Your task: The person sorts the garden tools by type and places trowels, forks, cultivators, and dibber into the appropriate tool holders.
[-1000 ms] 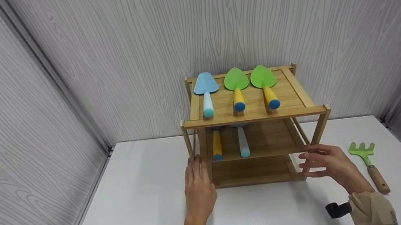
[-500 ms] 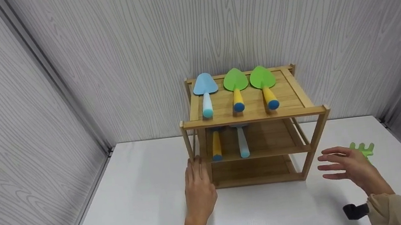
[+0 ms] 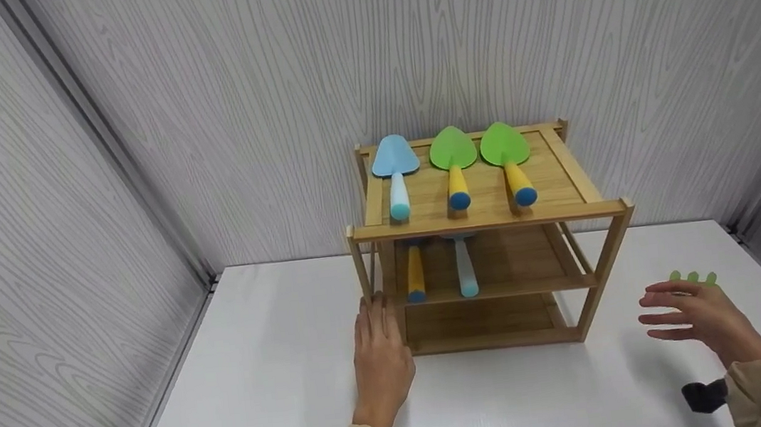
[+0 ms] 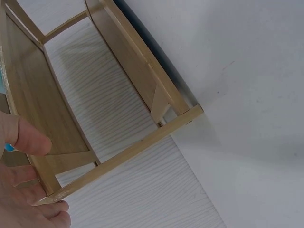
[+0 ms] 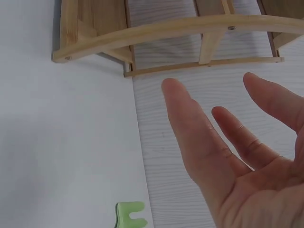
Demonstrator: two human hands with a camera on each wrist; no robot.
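Note:
A three-tier wooden rack [image 3: 482, 221] stands on the white table. My left hand [image 3: 383, 371] holds its left front post, the thumb and fingers on either side of the wood in the left wrist view. On the top shelf lie a light blue trowel [image 3: 394, 154] and two green trowels with yellow handles, one in the middle [image 3: 452, 148] and one at right [image 3: 504, 143]. To the right, my right hand [image 3: 704, 316] hangs above the table with fingers spread, holding nothing. It partly hides a green hand rake [image 5: 124, 216], whose wooden handle is out of sight.
On the middle shelf are a yellow handle [image 3: 415, 274] and a pale blue handle [image 3: 466, 272]; their blades are mostly hidden beneath the top shelf. Wood-grain panels [image 3: 268, 111] wall in the back and sides of the table [image 3: 276, 368].
My right hand has left the rack's right front post and moved right, over the hand rake. The left hand stays at the left post. The trowels lie as before.

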